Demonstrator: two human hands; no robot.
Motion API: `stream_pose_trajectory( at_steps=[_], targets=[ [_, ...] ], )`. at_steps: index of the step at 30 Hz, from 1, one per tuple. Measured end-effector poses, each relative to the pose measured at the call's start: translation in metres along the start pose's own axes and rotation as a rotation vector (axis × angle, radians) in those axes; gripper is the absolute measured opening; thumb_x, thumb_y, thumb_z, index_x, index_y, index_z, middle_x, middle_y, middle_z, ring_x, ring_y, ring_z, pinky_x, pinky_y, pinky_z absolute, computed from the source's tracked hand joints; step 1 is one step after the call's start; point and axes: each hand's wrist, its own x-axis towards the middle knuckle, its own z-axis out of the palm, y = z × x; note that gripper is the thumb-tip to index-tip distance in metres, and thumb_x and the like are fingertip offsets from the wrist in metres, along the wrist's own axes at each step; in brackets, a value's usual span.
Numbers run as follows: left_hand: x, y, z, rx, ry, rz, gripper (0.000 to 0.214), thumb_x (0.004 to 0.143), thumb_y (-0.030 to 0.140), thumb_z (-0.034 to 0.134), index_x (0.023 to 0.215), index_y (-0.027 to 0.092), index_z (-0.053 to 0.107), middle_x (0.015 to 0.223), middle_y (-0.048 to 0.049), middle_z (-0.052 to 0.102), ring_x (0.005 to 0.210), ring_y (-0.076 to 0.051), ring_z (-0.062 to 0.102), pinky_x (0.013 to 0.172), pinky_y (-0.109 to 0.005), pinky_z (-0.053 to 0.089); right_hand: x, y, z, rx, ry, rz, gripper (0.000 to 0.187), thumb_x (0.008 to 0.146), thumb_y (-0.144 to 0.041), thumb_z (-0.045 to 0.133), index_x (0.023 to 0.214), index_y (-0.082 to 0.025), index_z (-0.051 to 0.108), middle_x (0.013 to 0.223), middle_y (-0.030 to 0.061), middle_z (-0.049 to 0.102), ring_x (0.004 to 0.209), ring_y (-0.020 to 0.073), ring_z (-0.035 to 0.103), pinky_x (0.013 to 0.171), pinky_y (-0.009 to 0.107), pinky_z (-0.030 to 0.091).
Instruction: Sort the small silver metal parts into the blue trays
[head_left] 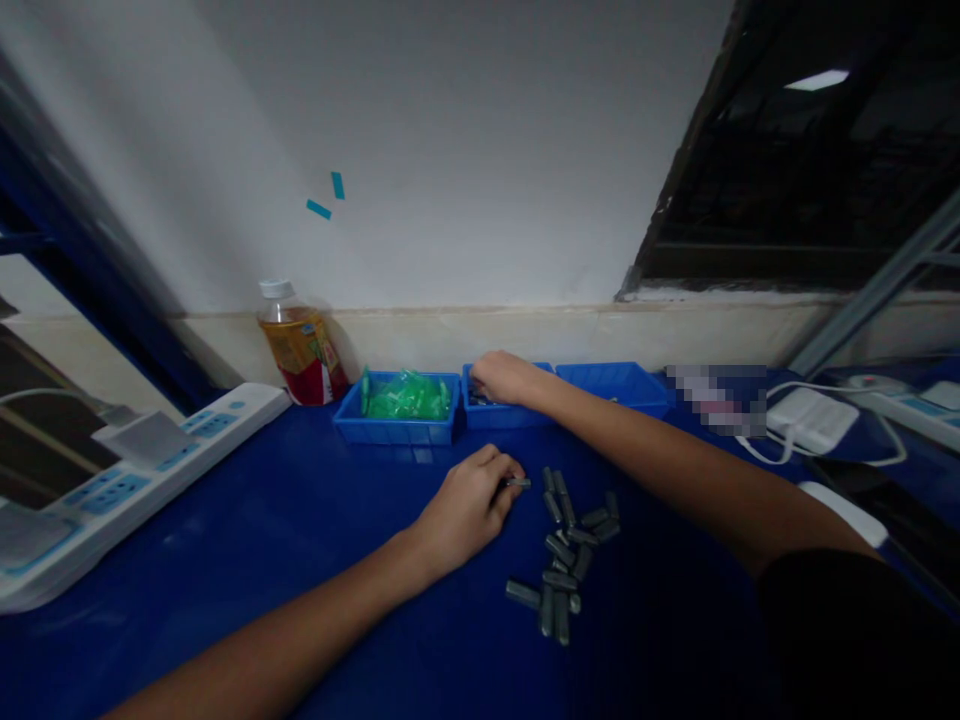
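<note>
My left hand point(471, 503) is over the blue table, closed in a pinch on a small metal pin point(517, 482). To its right lies a loose pile of short dark grey metal cylinders point(559, 550). My right hand point(501, 378) reaches into the middle blue bin point(510, 415), its fingers curled down among small metal parts point(478, 398). The bin wall and the hand itself hide the fingertips, so what they grip is unclear.
A left blue bin point(397, 431) holds green plastic bags point(409, 395). The right blue bin point(615, 390) stands beside the middle one. Behind are a drink bottle point(304, 345) and wall. White power strips point(217, 440) lie left and right; a white charger point(810, 420) with cable sits right.
</note>
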Motion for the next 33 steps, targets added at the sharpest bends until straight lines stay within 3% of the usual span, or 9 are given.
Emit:
stream_pose_trajectory(
  at_steps=[4,7,11,14,17,19,22,28,33],
  targets=[
    [0.001,0.003,-0.002,-0.06,0.016,-0.025,0.012,0.088,0.018,0.048,0.089,0.016,0.06,0.09,-0.0059,0.059,0.085,-0.018,0.056,0.078,-0.028,0.044,0.006,0.001,0.0,-0.037,0.021,-0.009,0.025,0.083,-0.017,0.052,0.098,-0.008,0.069,0.098,0.0201,0.069,0.092,0.0259,0.065,0.072,0.028,0.044],
    [0.003,0.001,-0.003,-0.169,0.096,-0.07,0.014,0.089,0.022,0.048,0.09,0.016,0.06,0.087,-0.0051,0.061,0.081,-0.016,0.056,0.073,-0.027,0.043,-0.004,0.004,-0.005,0.04,0.095,0.031,0.024,0.086,-0.026,0.053,0.094,-0.01,0.069,0.094,0.0174,0.07,0.088,0.0243,0.065,0.07,0.028,0.042],
    [0.005,-0.004,-0.004,-0.375,0.235,-0.173,0.015,0.09,0.027,0.046,0.092,0.016,0.055,0.078,-0.0007,0.057,0.067,-0.012,0.051,0.061,-0.022,0.04,-0.056,-0.002,-0.003,0.277,0.395,0.131,0.031,0.094,-0.026,0.039,0.082,-0.013,0.066,0.082,0.0099,0.068,0.077,0.0175,0.061,0.07,0.027,0.04],
    [0.005,-0.004,-0.005,-0.428,0.253,-0.181,0.015,0.09,0.028,0.045,0.085,0.016,0.051,0.071,0.002,0.05,0.063,-0.011,0.046,0.057,-0.021,0.037,-0.111,-0.02,0.012,0.409,0.562,0.012,0.016,0.088,-0.023,0.05,0.094,-0.014,0.061,0.089,0.0081,0.064,0.085,0.0178,0.057,0.075,0.029,0.042],
    [0.004,-0.001,-0.006,-0.399,0.205,-0.135,0.017,0.091,0.028,0.044,0.082,0.016,0.051,0.07,0.0022,0.05,0.063,-0.011,0.046,0.058,-0.021,0.037,-0.15,-0.039,0.029,0.423,0.543,-0.057,0.018,0.086,-0.023,0.054,0.102,-0.014,0.057,0.092,0.0093,0.062,0.088,0.0201,0.054,0.077,0.033,0.044],
    [0.002,0.002,-0.006,-0.371,0.149,-0.087,0.016,0.091,0.028,0.045,0.083,0.016,0.052,0.072,0.0016,0.052,0.064,-0.011,0.048,0.059,-0.021,0.038,-0.162,-0.047,0.037,0.405,0.529,-0.044,0.012,0.088,-0.022,0.051,0.097,-0.015,0.057,0.087,0.0085,0.061,0.083,0.0199,0.053,0.074,0.033,0.044],
    [0.0,0.004,-0.006,-0.35,0.101,-0.039,0.018,0.091,0.029,0.045,0.086,0.016,0.054,0.074,0.0009,0.055,0.066,-0.011,0.049,0.06,-0.021,0.039,-0.165,-0.052,0.04,0.364,0.534,-0.006,0.011,0.09,-0.021,0.047,0.087,-0.016,0.056,0.081,0.0073,0.059,0.078,0.0191,0.053,0.071,0.033,0.043],
    [-0.001,0.005,-0.004,-0.371,0.101,-0.028,0.021,0.088,0.032,0.053,0.101,0.016,0.057,0.079,-0.0008,0.058,0.071,-0.012,0.055,0.064,-0.022,0.043,-0.164,-0.051,0.041,0.429,0.545,0.054,0.015,0.092,-0.023,0.044,0.087,-0.015,0.055,0.081,0.006,0.061,0.075,0.0174,0.053,0.07,0.032,0.041],
    [0.0,0.007,-0.007,-0.33,0.124,-0.04,0.022,0.089,0.034,0.051,0.093,0.015,0.061,0.074,-0.0007,0.058,0.067,-0.012,0.053,0.061,-0.022,0.041,-0.165,-0.054,0.041,0.503,0.57,0.07,0.012,0.092,-0.023,0.045,0.091,-0.016,0.055,0.083,0.006,0.061,0.079,0.0175,0.055,0.072,0.032,0.042]
  ],
)
